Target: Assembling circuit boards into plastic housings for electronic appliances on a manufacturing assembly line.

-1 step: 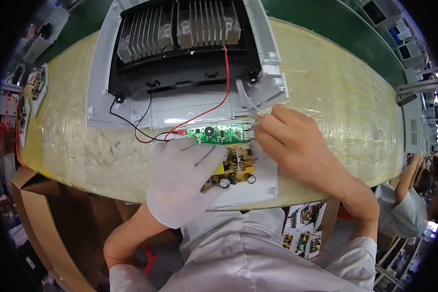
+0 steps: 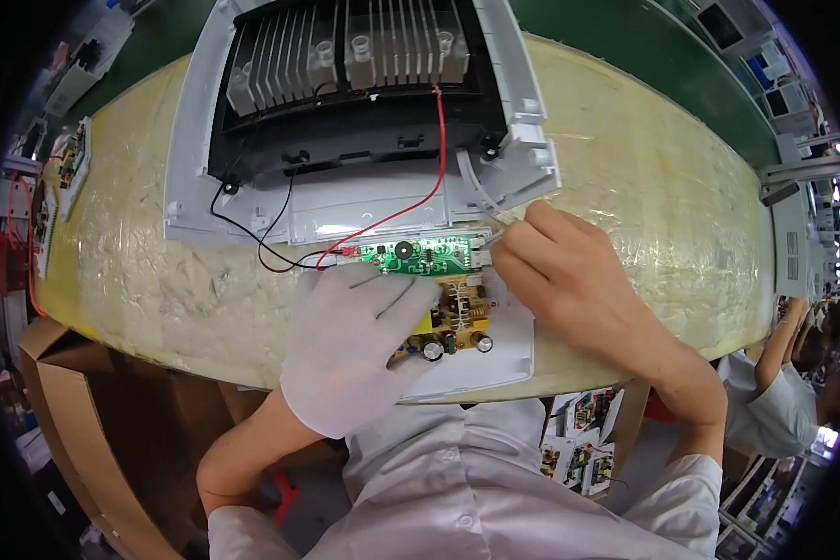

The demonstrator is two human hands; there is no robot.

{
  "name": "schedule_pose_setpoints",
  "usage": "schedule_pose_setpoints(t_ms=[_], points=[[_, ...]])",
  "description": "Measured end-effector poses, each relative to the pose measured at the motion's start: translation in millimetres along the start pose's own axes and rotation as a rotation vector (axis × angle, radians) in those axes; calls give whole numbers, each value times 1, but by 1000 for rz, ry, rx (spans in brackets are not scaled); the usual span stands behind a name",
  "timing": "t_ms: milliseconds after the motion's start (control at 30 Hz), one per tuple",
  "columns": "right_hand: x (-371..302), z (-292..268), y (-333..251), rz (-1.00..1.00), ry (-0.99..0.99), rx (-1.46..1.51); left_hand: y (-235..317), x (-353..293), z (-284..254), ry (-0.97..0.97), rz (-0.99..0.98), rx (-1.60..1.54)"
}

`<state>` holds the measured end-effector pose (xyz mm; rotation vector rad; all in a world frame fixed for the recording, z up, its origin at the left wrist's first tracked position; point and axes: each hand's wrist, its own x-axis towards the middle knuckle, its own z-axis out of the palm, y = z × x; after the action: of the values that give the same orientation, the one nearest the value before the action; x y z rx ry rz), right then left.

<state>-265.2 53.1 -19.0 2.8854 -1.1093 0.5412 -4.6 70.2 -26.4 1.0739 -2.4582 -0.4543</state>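
My left hand [image 2: 350,336], in a white glove, curls over the left part of a tan circuit board [image 2: 459,315] and holds it down. That board carries capacitors and a yellow part. It sits on a white plastic panel [image 2: 509,359], below a narrow green circuit board [image 2: 415,254]. My bare right hand [image 2: 555,266] pinches the end of a pale cable [image 2: 479,191] beside the green board's right end; its fingers hide the tip. Red wire [image 2: 411,210] and black wires [image 2: 269,245] run from the green board up to a white housing [image 2: 532,154] with a black inner frame and metal fins.
The yellowish, film-covered table [image 2: 644,196] curves around the work. More boards on white panels [image 2: 70,168] stand at the far left, and others [image 2: 583,443] are below the table edge. A cardboard box [image 2: 75,411] is at lower left. Another person's arm [image 2: 784,336] shows at right.
The white housing has shifted very slightly to the right, its cable and red wire with it. Both hands stay practically in place.
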Motion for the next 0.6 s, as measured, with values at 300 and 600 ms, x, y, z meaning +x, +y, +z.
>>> schedule_pose_setpoints(t_ms=[300, 600], points=[[5, -6, -1, -39, -19, 32, -8, 3, 4, -33, 33, -74], [5, 1, 1, 14, 34, 85, -8, 6, 2, -20, 47, -60]])
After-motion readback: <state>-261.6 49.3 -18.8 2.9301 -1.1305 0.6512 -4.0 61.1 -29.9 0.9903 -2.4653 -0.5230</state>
